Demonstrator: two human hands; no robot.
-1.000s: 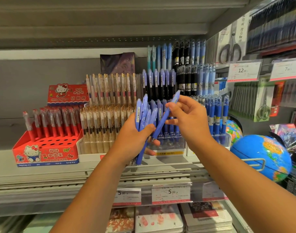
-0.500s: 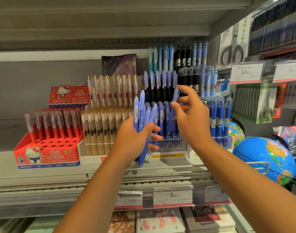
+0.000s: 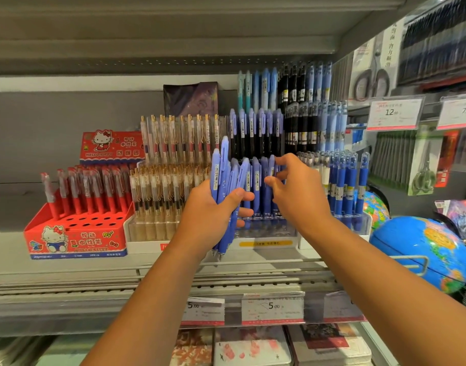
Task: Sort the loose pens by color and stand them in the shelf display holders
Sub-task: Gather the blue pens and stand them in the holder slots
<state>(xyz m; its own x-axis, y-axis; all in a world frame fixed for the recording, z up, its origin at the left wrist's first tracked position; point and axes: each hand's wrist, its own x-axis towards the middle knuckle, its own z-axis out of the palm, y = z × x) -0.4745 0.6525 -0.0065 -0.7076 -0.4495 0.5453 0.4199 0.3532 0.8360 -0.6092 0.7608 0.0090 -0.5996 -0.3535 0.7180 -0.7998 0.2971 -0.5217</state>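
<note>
My left hand [image 3: 210,207] grips a bundle of several periwinkle-blue pens [image 3: 222,167], held upright in front of the shelf. My right hand [image 3: 298,194] reaches into the front row of the clear tiered display holder [image 3: 266,231]. Its thumb and fingers are curled round the top of one blue pen [image 3: 271,166] that stands among matching blue pens in that row. The pen's lower part is hidden behind my hand. More blue and black pens fill the tiers behind.
A red cartoon-cat holder [image 3: 76,239] with red pens stands at left, with clear gold-clip pens [image 3: 160,191] beside it. Dark blue pens [image 3: 343,186] stand right of my hand. A blue globe [image 3: 417,252] sits at far right. Price tags [image 3: 273,307] line the shelf edge.
My right hand carried one blue pen from the bundle down into the holder's front row. The left hand raised its bundle slightly and stayed closed round it.
</note>
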